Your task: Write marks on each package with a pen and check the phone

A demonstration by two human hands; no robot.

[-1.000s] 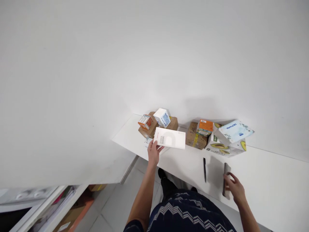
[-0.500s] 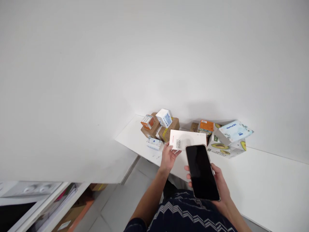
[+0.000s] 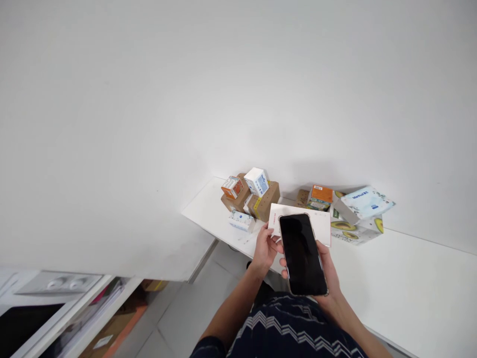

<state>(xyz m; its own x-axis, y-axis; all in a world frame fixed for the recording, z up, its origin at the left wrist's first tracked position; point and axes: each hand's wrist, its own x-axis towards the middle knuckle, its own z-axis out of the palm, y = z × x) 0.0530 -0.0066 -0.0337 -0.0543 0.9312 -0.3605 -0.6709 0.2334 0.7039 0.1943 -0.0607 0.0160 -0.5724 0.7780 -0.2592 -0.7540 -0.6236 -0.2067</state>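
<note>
My left hand [image 3: 267,248] grips the left end of a flat white power bank box [image 3: 319,222], its thumb on top. My right hand [image 3: 330,273] is wrapped round a smartphone [image 3: 302,256] in a clear case, its dark screen facing up. The phone overlaps the box and covers the middle of it. Behind the box, brown cardboard boxes [image 3: 269,201] carry a small white box [image 3: 256,182] and a small orange-and-white box [image 3: 232,187]. A pale blue-white box [image 3: 241,221] lies in front of them.
On the right of the white shelf [image 3: 417,268] stand an avocado-printed box [image 3: 357,231], an orange box [image 3: 319,197] and a tilted light-blue packet [image 3: 367,202]. A white wall [image 3: 238,89] rises behind. Lower left is a shelving unit [image 3: 85,318] holding boxes.
My right hand has moved the phone left and slightly up, over the printed words on the box. My left hand and the box have shifted a little right and down.
</note>
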